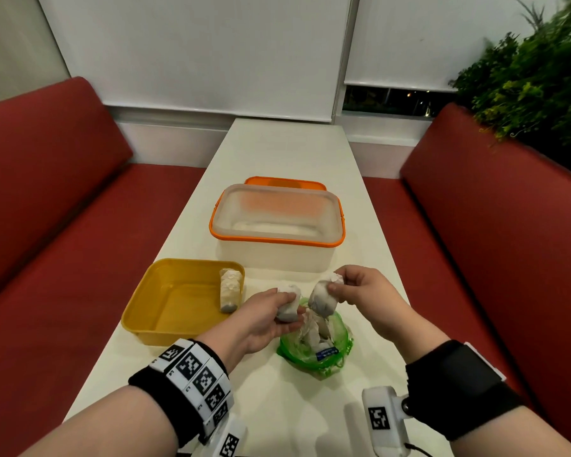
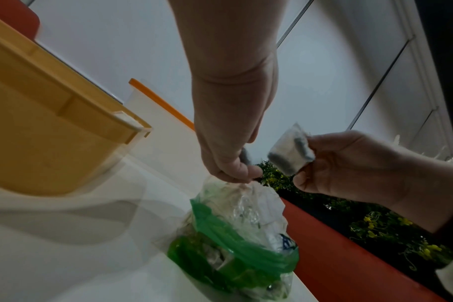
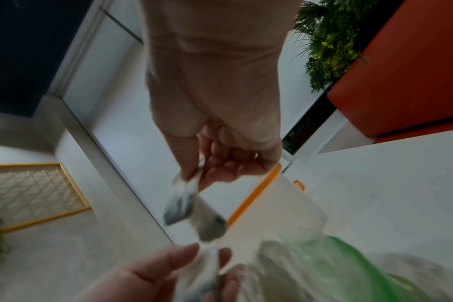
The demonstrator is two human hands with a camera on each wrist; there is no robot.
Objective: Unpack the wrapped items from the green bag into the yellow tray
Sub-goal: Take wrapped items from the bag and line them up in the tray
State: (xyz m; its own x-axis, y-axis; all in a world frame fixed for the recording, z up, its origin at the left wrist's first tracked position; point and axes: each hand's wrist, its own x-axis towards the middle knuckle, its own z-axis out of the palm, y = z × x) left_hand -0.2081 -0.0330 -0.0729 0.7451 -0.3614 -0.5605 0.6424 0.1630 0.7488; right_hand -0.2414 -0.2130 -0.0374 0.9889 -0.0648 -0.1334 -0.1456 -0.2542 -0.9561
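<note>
The yellow tray [image 1: 165, 301] sits at the near left of the white table, with one white wrapped item [image 1: 230, 290] lying against its right wall. To its right the green bag [image 1: 314, 347] stands open with several wrapped items inside. My left hand [image 1: 277, 311] hovers just above the bag's left side and grips a wrapped item [image 1: 289, 305] in its palm. My right hand [image 1: 336, 283] pinches the twisted top of another wrapped item [image 1: 323, 300], which hangs over the bag. In the right wrist view that item [image 3: 192, 206] dangles from my fingers [image 3: 220, 171].
A clear container with an orange rim [image 1: 277, 239] stands behind the tray and bag, with an orange lid [image 1: 284, 183] behind it. Red benches [image 1: 47, 192] run along both sides of the table. A plant [image 1: 534, 77] is at the far right.
</note>
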